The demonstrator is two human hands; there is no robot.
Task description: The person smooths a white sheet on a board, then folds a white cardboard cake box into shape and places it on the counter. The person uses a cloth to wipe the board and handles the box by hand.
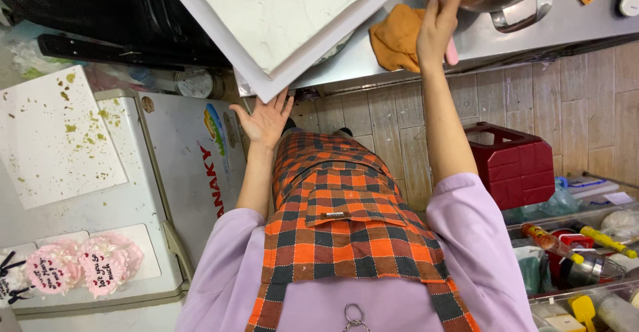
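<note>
White-frosted square cake [283,12] on its white board [266,86] rested on the steel counter [566,22], overhanging just above the open, flat left hand [263,122], nearer than the right hand [436,22], closed round a pink-handled tool [452,51].

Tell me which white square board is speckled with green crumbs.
The bare cake board lying on the chest freezer. The other board, beside the left hand, carries a white frosted cake.
</note>
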